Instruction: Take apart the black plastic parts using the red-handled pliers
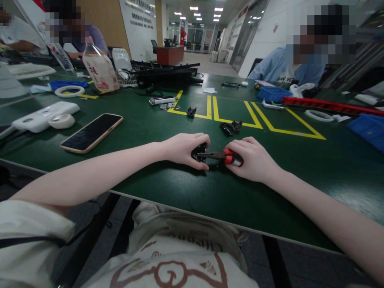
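Observation:
Near the front of the green table, my left hand (187,151) is closed around a small black plastic part (198,151), its thumb and fingers on either side. My right hand (253,160) grips needle-nose pliers (216,155) by their red handles. The dark jaws point left and reach the black part; I cannot tell whether they clamp it. Behind my right hand lies a crumpled black piece (231,127). A smaller black fragment (191,111) rests behind my left hand.
Yellow tape (237,121) marks boxes on the table (168,188). On the left are a phone (92,133), a white device (46,116), a tape roll (69,91) and a bottle (100,70). Blue bins (369,130) and a red strip (327,106) lie right. Several people sit around.

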`<state>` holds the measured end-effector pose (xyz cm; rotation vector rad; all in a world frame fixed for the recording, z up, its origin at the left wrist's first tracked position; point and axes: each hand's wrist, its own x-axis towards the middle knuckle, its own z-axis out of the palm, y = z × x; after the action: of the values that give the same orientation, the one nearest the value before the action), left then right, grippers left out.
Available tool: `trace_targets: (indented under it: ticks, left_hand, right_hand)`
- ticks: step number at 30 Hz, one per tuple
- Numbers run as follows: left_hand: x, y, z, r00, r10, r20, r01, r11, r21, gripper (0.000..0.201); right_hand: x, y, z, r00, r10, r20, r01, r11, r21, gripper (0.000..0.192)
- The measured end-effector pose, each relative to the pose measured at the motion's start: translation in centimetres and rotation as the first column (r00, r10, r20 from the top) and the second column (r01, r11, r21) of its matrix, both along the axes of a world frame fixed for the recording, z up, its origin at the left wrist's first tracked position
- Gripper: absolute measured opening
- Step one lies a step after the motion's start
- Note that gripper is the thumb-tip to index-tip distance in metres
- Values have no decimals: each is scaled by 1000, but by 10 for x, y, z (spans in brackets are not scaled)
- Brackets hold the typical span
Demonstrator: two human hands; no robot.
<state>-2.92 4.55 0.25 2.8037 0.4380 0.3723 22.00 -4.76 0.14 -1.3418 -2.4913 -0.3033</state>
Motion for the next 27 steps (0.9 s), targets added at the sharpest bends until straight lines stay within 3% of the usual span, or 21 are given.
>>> trace_targets:
  ticks: [12,19,27]
  left_hand:
    - [0,1,0,1000,1,-15,-1,1000,3,62]
    - [1,1,-1,1000,6,-10,-6,1000,17,63]
    - [0,0,-3,1000,-7,5,7,998,55,66]
  right_hand:
    - [-1,-3,2,999,-40,-23,38,997,-73,14]
    - [0,-5,6,997,-74,-25,68,980,-186,14]
    - [0,-6,7,996,-91,-7,88,978,-189,15]
